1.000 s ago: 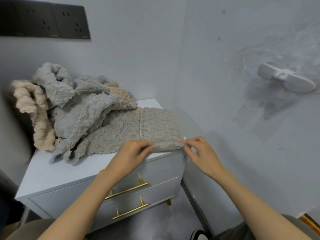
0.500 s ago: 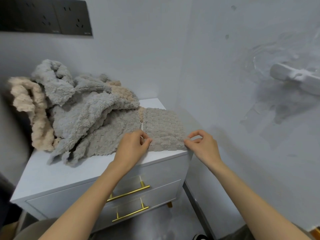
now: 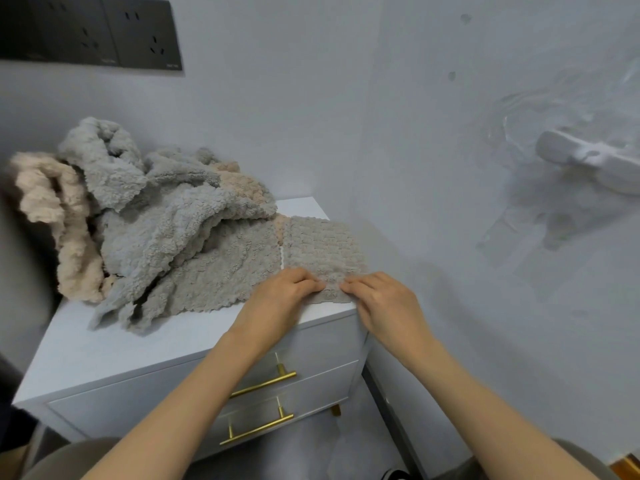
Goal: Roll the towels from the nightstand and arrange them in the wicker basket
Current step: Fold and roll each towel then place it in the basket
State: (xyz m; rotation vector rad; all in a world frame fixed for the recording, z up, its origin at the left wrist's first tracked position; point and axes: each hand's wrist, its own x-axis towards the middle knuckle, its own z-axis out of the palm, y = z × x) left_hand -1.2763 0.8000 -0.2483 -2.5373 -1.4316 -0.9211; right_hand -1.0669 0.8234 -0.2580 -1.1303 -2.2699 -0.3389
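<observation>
In the head view, the near edge of the grey-brown towel (image 3: 311, 247), spread flat at the front right corner of the nightstand (image 3: 138, 348), is pinched under the curled fingers of the left hand (image 3: 280, 299) and the right hand (image 3: 384, 306), both equally near, and its length is stretched away leftward from them.

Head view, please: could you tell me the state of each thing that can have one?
taupe towel: spread flat on the nightstand, near edge bunched.
towel pile: crumpled, unrolled.
left hand: pinches the taupe towel's near edge.
right hand: pinches the same edge.
upper drawer: closed.
lower drawer: closed.
</observation>
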